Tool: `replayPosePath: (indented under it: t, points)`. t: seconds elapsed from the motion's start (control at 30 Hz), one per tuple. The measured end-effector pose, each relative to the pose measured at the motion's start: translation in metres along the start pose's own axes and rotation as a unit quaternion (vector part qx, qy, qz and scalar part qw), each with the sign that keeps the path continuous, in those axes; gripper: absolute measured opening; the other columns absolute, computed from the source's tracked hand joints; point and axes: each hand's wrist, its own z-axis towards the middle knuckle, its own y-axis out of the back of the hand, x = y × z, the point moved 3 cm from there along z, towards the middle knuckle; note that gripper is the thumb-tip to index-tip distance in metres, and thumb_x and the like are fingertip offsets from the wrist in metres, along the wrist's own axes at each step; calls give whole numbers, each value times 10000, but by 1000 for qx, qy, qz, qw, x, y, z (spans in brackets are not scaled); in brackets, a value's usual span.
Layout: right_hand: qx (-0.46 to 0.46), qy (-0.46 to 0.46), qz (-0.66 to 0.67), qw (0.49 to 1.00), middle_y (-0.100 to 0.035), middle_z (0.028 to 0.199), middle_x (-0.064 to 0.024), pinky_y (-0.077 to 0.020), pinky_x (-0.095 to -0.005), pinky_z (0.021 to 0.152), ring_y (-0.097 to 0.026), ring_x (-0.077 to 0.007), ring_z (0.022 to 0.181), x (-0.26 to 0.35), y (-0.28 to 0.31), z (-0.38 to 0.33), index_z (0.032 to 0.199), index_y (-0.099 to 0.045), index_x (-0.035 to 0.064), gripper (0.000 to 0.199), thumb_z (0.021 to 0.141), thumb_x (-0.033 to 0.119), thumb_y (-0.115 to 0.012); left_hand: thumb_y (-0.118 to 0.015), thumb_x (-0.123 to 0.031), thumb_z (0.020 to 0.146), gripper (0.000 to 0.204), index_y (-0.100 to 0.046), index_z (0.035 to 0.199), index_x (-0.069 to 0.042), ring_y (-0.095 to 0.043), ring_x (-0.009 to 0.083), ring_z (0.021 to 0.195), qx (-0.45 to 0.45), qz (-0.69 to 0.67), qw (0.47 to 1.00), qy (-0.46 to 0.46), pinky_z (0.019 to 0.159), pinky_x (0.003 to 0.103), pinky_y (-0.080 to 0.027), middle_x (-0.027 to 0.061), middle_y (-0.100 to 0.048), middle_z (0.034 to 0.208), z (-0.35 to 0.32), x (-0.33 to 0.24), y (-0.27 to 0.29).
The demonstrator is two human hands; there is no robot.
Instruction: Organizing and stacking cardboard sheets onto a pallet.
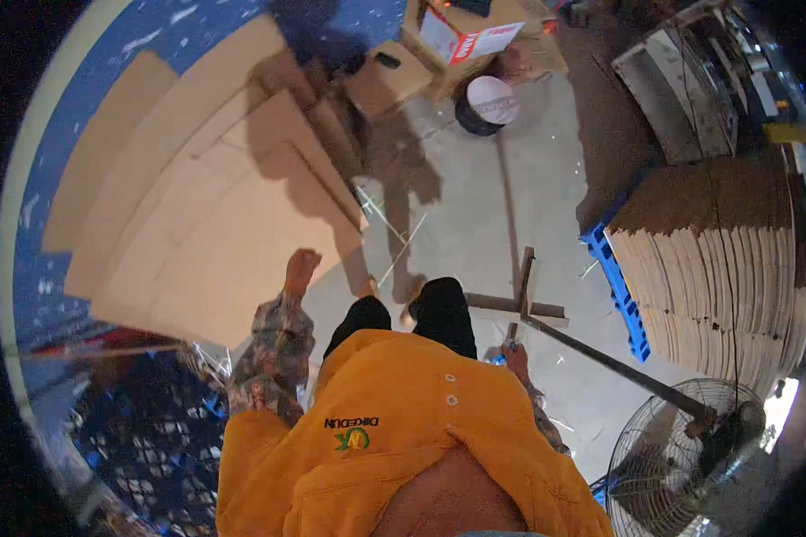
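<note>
The left hand [302,270] is raised at the near right edge of the flat cardboard sheets [215,237]; its grip appears narrow, fingers curled in, but whether it touches a sheet or holds anything cannot be told. The sheets lie overlapping, fanned out ahead and to the left, over a blue surface [40,201]. The right hand [517,360] is low beside the body, partly covered by the orange top [403,394]; the state of its grip cannot be told. It is near the foot of a standing fan [658,456], whose pole slants toward the lower right. Further right, a stack of cardboard [707,277] rests on a blue pallet [620,300]. Ahead, a dark tub with a pale round top [491,100] stands close to an open carton [470,63].
</note>
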Motion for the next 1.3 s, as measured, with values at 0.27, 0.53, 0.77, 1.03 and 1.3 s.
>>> replayPosePath:
  t: [0.27, 0.53, 0.77, 1.03, 1.3]
  points:
    - [-18, 86, -259, 962, -569, 766, -51, -442, -299, 492, -534, -142, 633, -117, 37, 186, 857, -554, 65, 173, 799, 215, -616, -622, -229, 815, 265, -581, 962, -12, -555, 130, 734, 17, 165, 981, -103, 668, 248, -438, 71, -606, 818, 292, -125, -252]
    - [10, 142, 110, 984, -480, 724, 10, -421, -260, 552, -463, -100, 625, 271, 45, 265, 835, -515, 52, 144, 832, 167, -602, -568, -300, 847, 226, -590, 811, -78, -541, 123, 635, 116, -35, 990, 70, 634, 268, -446, 51, -586, 720, 476, -150, -330]
    - [-59, 168, 146, 973, -419, 732, 18, -388, -232, 594, -406, -78, 677, 507, 36, 313, 824, -439, 61, 151, 837, 139, -568, -588, -330, 834, 264, -591, 778, -72, -563, 164, 669, 45, -236, 969, 51, 657, 306, -484, 51, -591, 715, 609, -195, -436]
    - [-75, 129, 211, 966, -476, 802, -20, -379, -266, 705, -431, -110, 759, 621, -25, 354, 853, -465, 42, 152, 833, 152, -568, -618, -237, 829, 195, -580, 873, -50, -571, 199, 680, -30, -284, 957, 42, 633, 307, -514, 69, -603, 775, 712, -152, -424]
    - [-26, 176, 233, 956, -491, 875, -2, -374, -243, 757, -445, -97, 841, 747, -61, 434, 961, -489, 42, 169, 843, 144, -555, -530, -179, 886, 223, -549, 1064, -46, -573, 196, 770, -8, -459, 862, 214, 672, 318, -522, 79, -607, 916, 742, -263, -403]
